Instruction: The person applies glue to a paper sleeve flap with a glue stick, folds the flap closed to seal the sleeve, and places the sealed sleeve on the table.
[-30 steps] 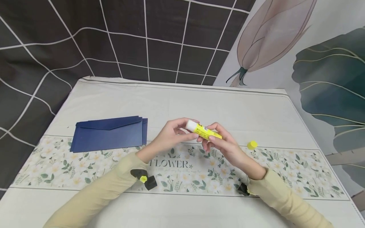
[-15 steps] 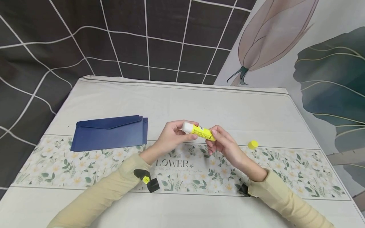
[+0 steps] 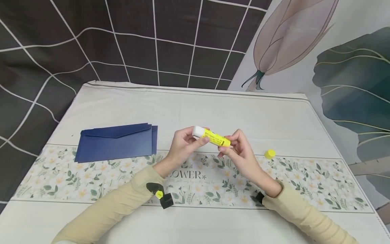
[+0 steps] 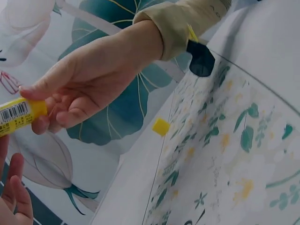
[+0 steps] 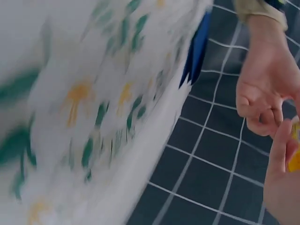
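A yellow glue stick (image 3: 214, 138) with a white end is held uncapped above the table, tilted with the white end up and left. My left hand (image 3: 182, 144) grips it near the white end, thumb along the front. At the yellow base, my right hand (image 3: 245, 156) pinches it between thumb and fingers. The left wrist view shows a barcode on the glue stick (image 4: 18, 115) beside the right thumb. Only a sliver of the glue stick (image 5: 294, 161) shows at the edge of the right wrist view. The yellow cap (image 3: 269, 154) lies on the table, right of my right hand.
Blue envelopes (image 3: 117, 145) lie overlapping on the left of the table, the top one's flap facing up. A white tablecloth (image 3: 189, 108) with a floral band covers the table. Dark gridded cloth (image 3: 170, 40) hangs behind, with a leaf-printed cloth (image 3: 356, 81) at the right.
The glue stick has shifted slightly left in my hands. My right fingers have changed their hold at its base, and the label has turned. Cap and envelopes stay put.
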A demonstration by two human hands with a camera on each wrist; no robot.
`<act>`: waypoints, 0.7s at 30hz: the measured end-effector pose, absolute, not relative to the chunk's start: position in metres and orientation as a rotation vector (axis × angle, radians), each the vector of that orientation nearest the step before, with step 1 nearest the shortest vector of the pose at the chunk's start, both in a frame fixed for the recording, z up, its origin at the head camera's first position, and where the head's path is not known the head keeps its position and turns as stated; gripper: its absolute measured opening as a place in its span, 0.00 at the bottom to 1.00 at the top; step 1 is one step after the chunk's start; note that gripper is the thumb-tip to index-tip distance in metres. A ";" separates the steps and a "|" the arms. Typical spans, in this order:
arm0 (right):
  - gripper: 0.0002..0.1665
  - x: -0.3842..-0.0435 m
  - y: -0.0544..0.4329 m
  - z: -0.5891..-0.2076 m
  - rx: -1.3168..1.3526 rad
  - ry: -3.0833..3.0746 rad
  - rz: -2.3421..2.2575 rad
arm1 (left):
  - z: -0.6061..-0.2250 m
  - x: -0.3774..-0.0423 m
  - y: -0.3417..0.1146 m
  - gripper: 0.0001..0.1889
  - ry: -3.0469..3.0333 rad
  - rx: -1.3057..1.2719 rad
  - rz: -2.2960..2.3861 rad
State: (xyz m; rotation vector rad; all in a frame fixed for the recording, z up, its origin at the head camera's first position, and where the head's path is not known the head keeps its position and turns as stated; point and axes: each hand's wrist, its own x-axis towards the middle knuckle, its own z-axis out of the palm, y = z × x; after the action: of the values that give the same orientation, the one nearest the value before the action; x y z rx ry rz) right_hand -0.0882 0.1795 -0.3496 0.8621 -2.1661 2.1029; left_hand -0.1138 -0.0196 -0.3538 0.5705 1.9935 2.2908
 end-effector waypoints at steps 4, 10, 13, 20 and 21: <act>0.16 -0.086 0.177 -0.351 0.879 -2.243 1.642 | -0.353 -0.111 -0.017 0.15 1.988 0.492 2.324; 0.18 -0.085 0.181 -0.348 0.889 -2.298 1.477 | -0.353 -0.109 -0.015 0.15 2.004 0.435 2.323; 0.15 -0.084 0.184 -0.343 0.836 -2.356 1.687 | -0.354 -0.109 -0.016 0.14 2.017 0.450 2.314; 0.17 -0.083 0.184 -0.342 0.813 -2.319 1.487 | -0.352 -0.108 -0.013 0.14 2.016 0.457 2.349; 0.19 -0.084 0.184 -0.343 0.845 -2.291 1.361 | -0.352 -0.107 -0.012 0.14 2.016 0.445 2.354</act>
State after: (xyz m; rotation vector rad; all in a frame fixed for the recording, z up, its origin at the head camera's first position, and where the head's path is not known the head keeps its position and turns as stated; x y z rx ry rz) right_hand -0.0835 0.1838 -0.3429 0.8447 -2.2909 1.3614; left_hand -0.1072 -0.0116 -0.3516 0.4447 2.0161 2.3543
